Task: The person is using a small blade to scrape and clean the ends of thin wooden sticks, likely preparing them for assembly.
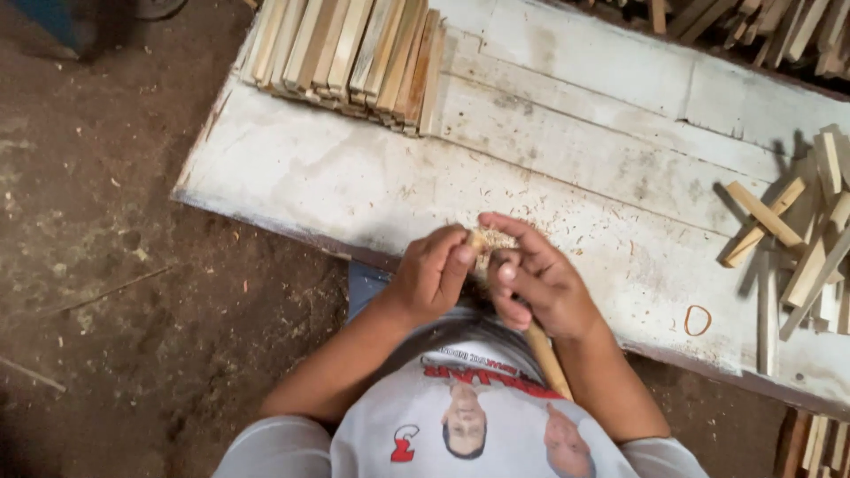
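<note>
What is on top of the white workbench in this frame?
On the workbench: stacked wooden slats, loose sticks, a rubber band and shavings. Both hands cover part of the front edge.

Soft daylight; dim floor; slight motion blur

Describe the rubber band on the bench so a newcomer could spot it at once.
Start at the whitewashed wooden bench and go to its near edge on the right. Between the person's right hand and the loose heap of wood offcuts lies the rubber band: a thin orange-brown loop, the only round thing among straight sticks.
</note>
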